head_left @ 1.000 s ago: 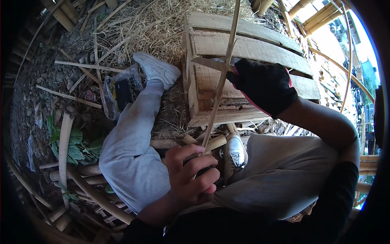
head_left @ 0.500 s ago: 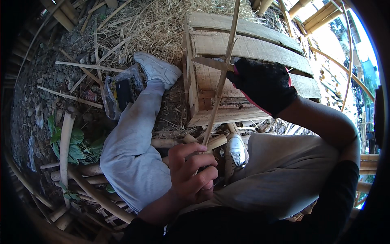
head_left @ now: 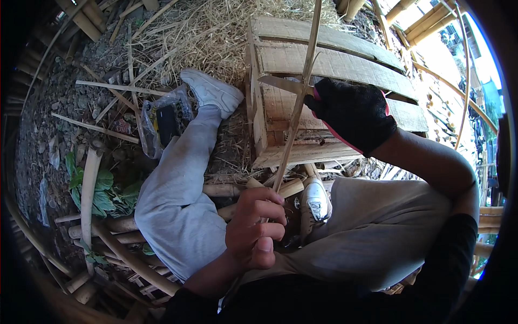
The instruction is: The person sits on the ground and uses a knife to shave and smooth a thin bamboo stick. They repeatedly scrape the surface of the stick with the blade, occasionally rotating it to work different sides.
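A long, thin bamboo strip point(head_left: 292, 132) runs from my lap up past a wooden crate point(head_left: 337, 60). My bare left hand point(head_left: 256, 227) curls around its near end, thumb low and fingers bent. In a black glove with pink edging, my right hand point(head_left: 353, 114) grips a knife point(head_left: 281, 83). Only the blade shows, pointing left and crossing the strip; the handle is hidden in the glove. Just above the blade, a thin sliver point(head_left: 315, 58) stands off the strip.
My legs spread around the crate, a white shoe point(head_left: 212, 93) on its left. Beside that shoe lies a plastic bag point(head_left: 152, 121) with a dark phone-like object point(head_left: 167, 121). Straw point(head_left: 202, 32) covers the ground behind. Bamboo poles point(head_left: 89, 200) and a leafy plant point(head_left: 100, 194) are at left.
My left hand has turned on the strip, so its thumb now shows lower down. A small sliver now lifts by the blade. The knife hand has barely moved.
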Available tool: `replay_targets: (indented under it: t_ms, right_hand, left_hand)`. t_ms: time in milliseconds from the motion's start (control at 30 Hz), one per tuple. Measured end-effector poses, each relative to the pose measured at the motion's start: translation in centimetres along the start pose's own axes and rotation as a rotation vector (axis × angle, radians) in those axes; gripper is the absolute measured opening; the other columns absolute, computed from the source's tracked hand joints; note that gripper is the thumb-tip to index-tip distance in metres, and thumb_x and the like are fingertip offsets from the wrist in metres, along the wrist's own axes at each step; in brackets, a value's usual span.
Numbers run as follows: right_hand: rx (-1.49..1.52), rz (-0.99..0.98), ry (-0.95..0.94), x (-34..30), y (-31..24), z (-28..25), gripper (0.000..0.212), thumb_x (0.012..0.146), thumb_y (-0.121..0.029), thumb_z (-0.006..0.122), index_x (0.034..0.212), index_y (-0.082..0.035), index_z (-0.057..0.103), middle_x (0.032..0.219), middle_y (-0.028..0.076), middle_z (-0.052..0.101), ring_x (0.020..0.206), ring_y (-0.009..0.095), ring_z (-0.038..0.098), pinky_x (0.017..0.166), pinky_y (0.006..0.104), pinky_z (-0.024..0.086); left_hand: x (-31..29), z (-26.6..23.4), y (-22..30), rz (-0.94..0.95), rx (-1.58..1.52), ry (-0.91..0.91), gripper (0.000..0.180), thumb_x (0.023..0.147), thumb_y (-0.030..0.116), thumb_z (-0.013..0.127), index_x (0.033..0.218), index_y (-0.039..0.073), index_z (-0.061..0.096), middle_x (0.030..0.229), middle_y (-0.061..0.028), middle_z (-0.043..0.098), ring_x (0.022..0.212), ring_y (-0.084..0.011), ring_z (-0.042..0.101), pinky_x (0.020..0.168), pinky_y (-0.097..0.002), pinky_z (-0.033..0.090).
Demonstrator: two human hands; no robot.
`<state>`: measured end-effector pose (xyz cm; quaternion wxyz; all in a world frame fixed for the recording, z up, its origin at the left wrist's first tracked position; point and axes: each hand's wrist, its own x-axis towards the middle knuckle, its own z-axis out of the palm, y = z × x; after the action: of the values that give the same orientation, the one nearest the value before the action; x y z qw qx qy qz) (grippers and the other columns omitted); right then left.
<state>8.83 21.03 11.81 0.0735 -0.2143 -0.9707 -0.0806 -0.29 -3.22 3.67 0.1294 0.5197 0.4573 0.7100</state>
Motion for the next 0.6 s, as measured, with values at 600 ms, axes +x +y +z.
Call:
replay_targets:
  t_ms: [600]
  right_hand:
    - [0.037, 0.003, -0.001, -0.04, 0.18, 0.04, 0.026, 0.095, -0.037, 0.066, 0.087, -0.012, 0.060, 0.072, 0.011, 0.063, 0.066, 0.033, 0.067, 0.057, 0.0445, 0.052]
  left_hand:
    - [0.21, -0.08, 0.25, -0.018, -0.004, 0.020, 0.029, 0.086, 0.026, 0.052, 0.064, 0.007, 0.055, 0.066, -0.0089, 0.057, 0.078, -0.0302, 0.052, 0.073, -0.0403, 0.043]
